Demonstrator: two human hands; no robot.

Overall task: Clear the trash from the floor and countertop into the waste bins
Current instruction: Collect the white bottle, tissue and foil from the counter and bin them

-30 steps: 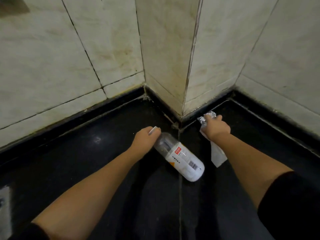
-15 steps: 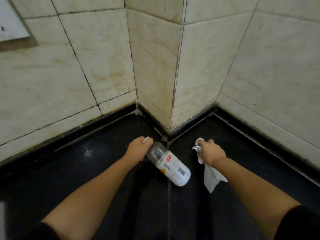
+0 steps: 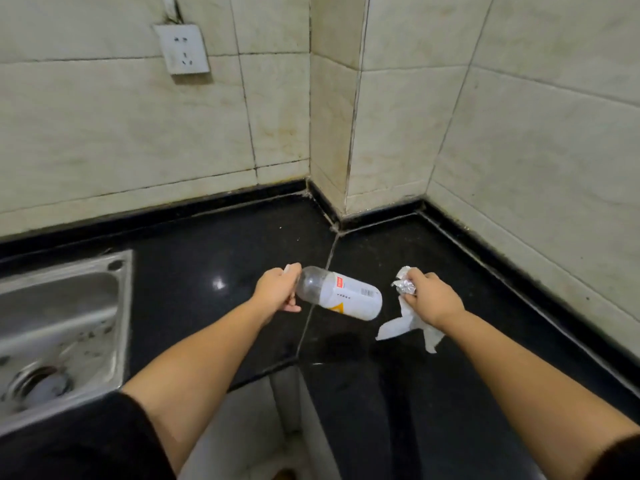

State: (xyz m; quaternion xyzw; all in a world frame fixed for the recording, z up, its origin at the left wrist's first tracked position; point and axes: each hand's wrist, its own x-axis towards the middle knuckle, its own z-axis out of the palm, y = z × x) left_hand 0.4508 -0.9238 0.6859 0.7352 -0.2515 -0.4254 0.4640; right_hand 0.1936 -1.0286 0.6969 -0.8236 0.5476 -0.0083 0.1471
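My left hand (image 3: 277,289) grips the neck end of an empty clear plastic bottle (image 3: 346,296) with a white label, held sideways above the black countertop (image 3: 214,258). My right hand (image 3: 431,299) is closed on a crumpled ball of silver foil (image 3: 403,285) together with a white paper tissue (image 3: 401,325) that hangs below the fist. Both hands hover over the inner corner of the counter. No waste bin is in view.
A steel sink (image 3: 69,327) is set into the counter at the left. Beige tiled walls (image 3: 381,116) enclose the corner, with a white power socket (image 3: 181,48) on the left wall. The counter's front edge (image 3: 263,375) drops to cabinet fronts below.
Both hands have lifted the bottle, foil and tissue off the counter and drawn back from the wall corner toward me. The view has pulled back, so the sink and socket appear.
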